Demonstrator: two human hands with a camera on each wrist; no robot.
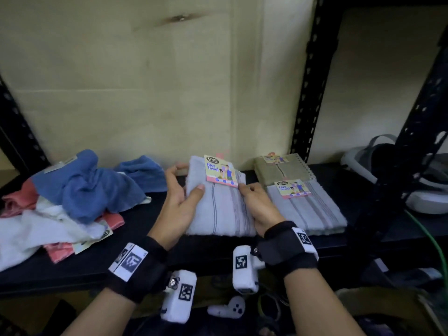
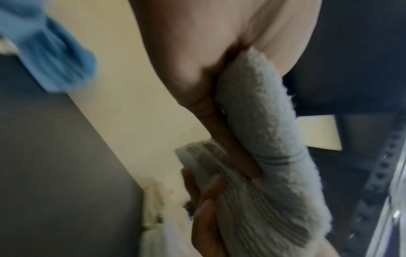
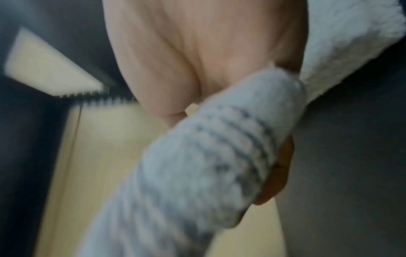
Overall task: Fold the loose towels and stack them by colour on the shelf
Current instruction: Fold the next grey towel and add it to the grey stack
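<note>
So, done: folded striped grey terry towel (image 1: 306,207) and olive towel (image 1: 282,169) at the black shelf (image 1: 363,229) right end.
In hand: your left hand (image 1: 178,202) and right hand (image 1: 260,207) pinch another folded grey towel (image 1: 218,209).
Left: the crumpled blue, pink and white heap (image 1: 72,197).

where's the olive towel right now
In the head view the olive towel lies folded at the back right of the shelf, against the wall, just behind the folded grey towel.

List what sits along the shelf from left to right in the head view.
Loose towel pile → left hand → folded grey towel held in both hands → right hand → folded grey stack → white headset.
</note>
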